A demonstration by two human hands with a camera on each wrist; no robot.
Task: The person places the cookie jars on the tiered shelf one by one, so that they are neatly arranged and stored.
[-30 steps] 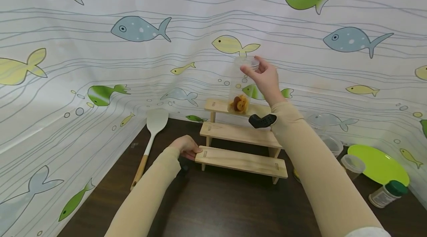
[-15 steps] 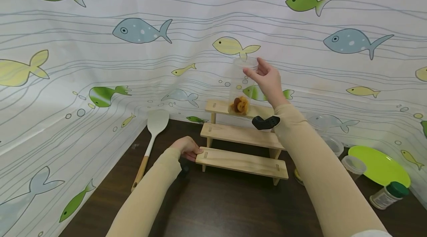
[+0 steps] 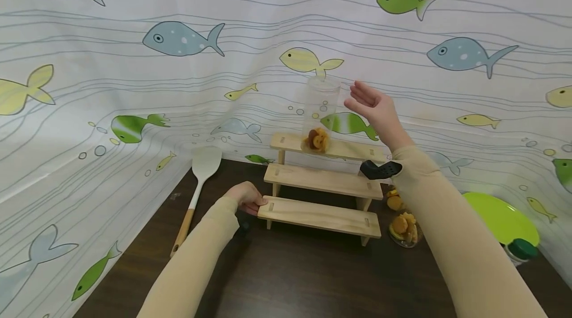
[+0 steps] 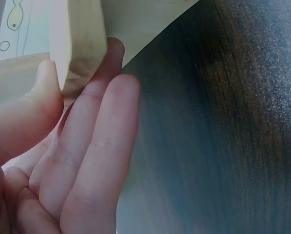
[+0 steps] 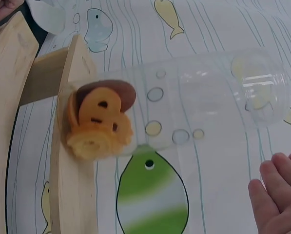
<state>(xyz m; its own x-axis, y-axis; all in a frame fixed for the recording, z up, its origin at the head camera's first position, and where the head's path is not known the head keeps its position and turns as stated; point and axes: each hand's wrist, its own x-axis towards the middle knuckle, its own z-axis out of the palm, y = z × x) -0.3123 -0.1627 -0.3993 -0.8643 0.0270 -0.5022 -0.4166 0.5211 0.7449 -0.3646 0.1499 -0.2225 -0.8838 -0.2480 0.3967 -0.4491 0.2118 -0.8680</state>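
A tall clear plastic jar point(image 3: 321, 104) stands upright on the top tier of a three-tier wooden display rack point(image 3: 319, 216). Several cookies point(image 5: 99, 122), golden and one brown, lie at the jar's bottom. My right hand point(image 3: 377, 109) is just right of the jar's rim, fingers extended and touching nothing; part of it shows in the right wrist view. At the left end of the lowest tier my left hand point(image 3: 247, 198) pinches the board point(image 4: 79, 46), thumb on top and fingers beneath.
A white spatula with a wooden handle point(image 3: 196, 198) lies left of the rack. Right of it stand cookie-filled clear containers point(image 3: 404, 231). Further right are a lime-green plate point(image 3: 502, 218) and a green-capped bottle point(image 3: 522, 249), partly behind my right arm. A fish-printed sheet hangs behind.
My right hand has let go of the jar's rim and moved right, away from it. The jar stays on the top tier. My left hand keeps its hold on the lowest board.
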